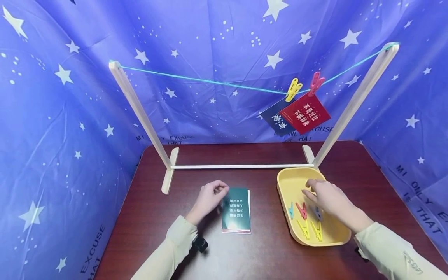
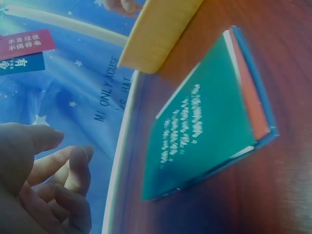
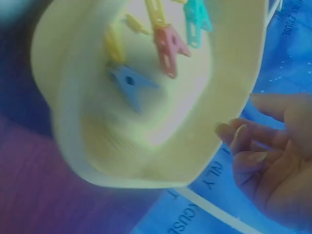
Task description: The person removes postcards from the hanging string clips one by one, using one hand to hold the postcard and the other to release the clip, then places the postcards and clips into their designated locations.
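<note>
Holding nothing, left hand (image 1: 209, 197) and right hand (image 1: 329, 199) are loose; the right, nearer the pegs (image 1: 302, 212), reaches just past them.

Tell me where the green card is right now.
In the head view, the green card lies atop a small stack on the table, between the left hand and the yellow tray.

A: colours?
B: top card (image 1: 236, 198) is green with white characters, tray (image 1: 294, 182) yellow, clothespins (image 1: 303, 212) inside yellow, red, teal, blue.
A: and on the teal cord (image 1: 227, 84)?
B: red card (image 1: 305, 120), navy card (image 1: 273, 112), white lettering. curtain (image 1: 210, 42) is blue with white stars, bench (image 1: 262, 256) reddish-brown
</note>
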